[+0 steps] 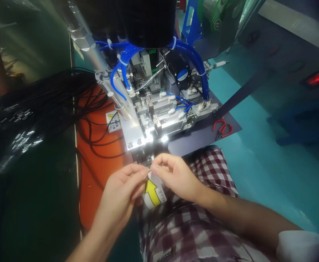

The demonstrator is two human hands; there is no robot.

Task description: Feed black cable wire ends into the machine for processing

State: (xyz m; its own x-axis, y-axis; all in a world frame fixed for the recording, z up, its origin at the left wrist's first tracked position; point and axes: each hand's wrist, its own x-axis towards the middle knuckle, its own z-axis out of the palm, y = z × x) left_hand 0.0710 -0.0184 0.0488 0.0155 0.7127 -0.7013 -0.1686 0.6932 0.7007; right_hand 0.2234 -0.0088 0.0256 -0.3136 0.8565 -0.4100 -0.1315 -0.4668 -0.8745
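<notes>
My left hand and my right hand meet in front of the machine, both with thumb and finger pinched. Between their fingertips a small thin piece with a metallic glint shows; most of it is hidden, so its kind is unclear. Just beyond the hands lies the brightly lit front of a machine with metal slides, cylinders and blue air tubes. Directly below the fingertips is a white label with a yellow arrow.
Black cables lie heaped at the left, several trailing over the orange surface. Red-handled pliers rest on the grey base plate at the right. A metal column rises at the upper left. Checkered cloth covers my lap.
</notes>
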